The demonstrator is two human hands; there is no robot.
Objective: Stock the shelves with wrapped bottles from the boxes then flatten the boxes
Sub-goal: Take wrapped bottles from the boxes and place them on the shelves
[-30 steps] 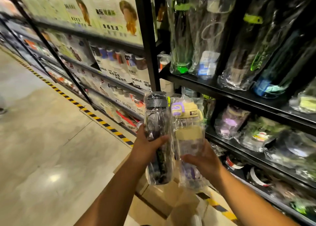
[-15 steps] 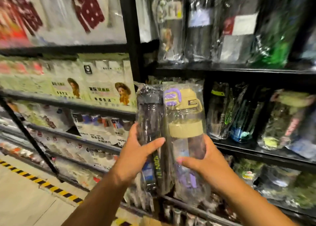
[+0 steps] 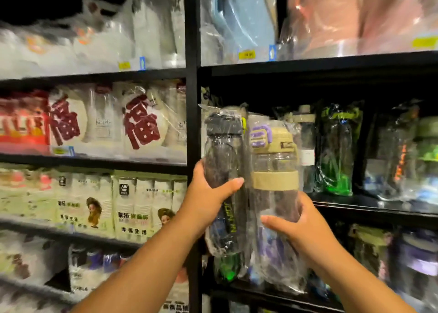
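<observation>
My left hand (image 3: 208, 201) grips a plastic-wrapped dark bottle with a grey cap (image 3: 222, 161). Beside it, touching, my right hand (image 3: 298, 229) holds a wrapped clear bottle with a tan lid, tan band and purple clasp (image 3: 275, 168). Both bottles are upright, raised in front of the left end of a black shelf (image 3: 369, 206) that holds other wrapped bottles (image 3: 339, 151). No boxes are in view.
A black upright post (image 3: 192, 99) stands just left of the dark bottle. Left of it, shelves hold white packaged goods (image 3: 132, 123). The shelf above (image 3: 308, 61) carries blue and pink wrapped items. More wrapped bottles (image 3: 403, 255) sit on the shelf below.
Both hands have lifted the two bottles higher, from near the floor boxes up to the middle bottle shelf. My view has tilted up, so the floor and boxes dropped out of sight.
</observation>
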